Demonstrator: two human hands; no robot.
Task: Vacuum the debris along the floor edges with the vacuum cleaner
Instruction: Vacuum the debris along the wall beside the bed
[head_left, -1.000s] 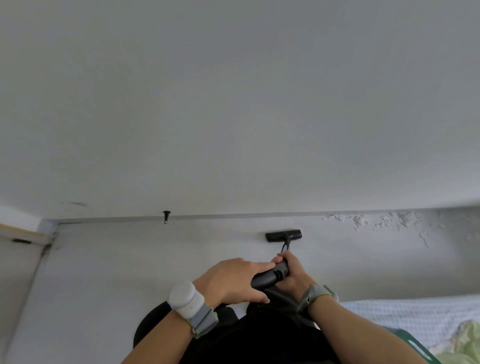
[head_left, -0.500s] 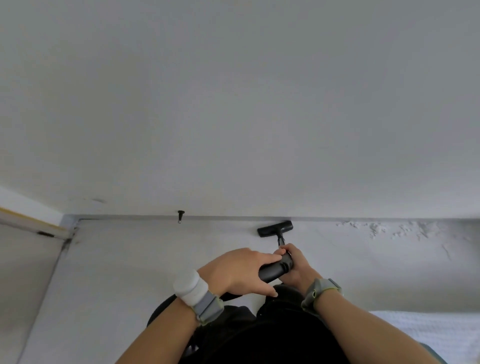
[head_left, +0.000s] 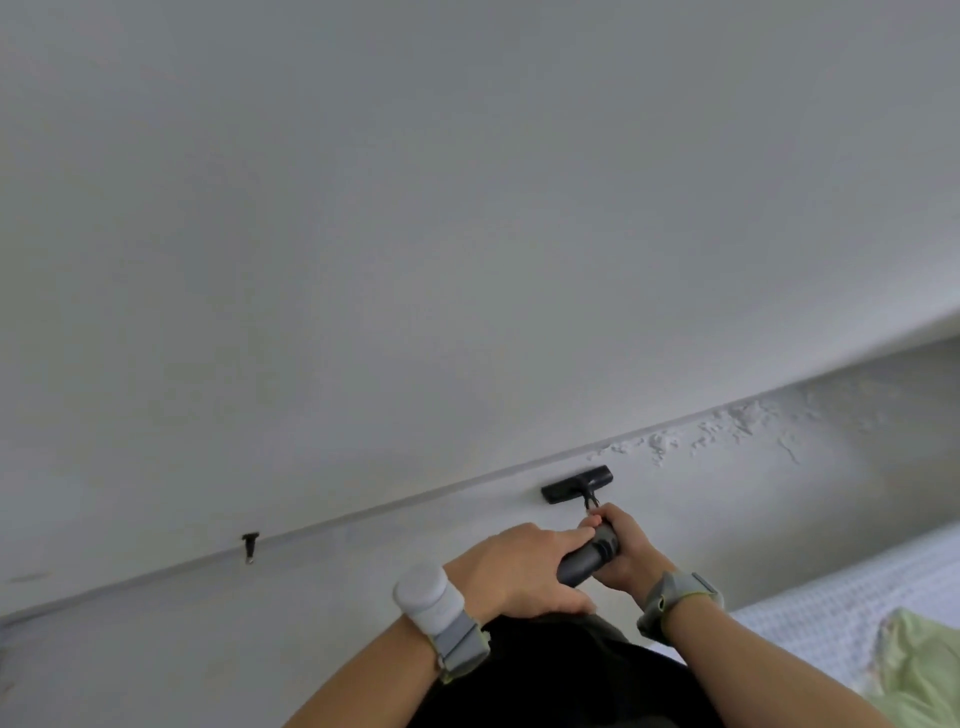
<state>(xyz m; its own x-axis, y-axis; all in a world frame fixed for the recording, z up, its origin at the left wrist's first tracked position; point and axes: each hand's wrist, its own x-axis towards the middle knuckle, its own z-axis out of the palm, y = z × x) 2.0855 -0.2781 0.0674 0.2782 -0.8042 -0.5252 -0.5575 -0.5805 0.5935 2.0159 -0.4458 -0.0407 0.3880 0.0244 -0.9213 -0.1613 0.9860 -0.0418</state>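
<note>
Nozzle lies just beyond your hands, long axis parallel to the wall edge, with the debris to its right along that edge; your left hand and right hand both grip the tube, the right nearer the debris.

A plain white wall fills most of my view and meets the pale grey floor at a grey skirting strip. A white-covered bed lies to my right.
</note>
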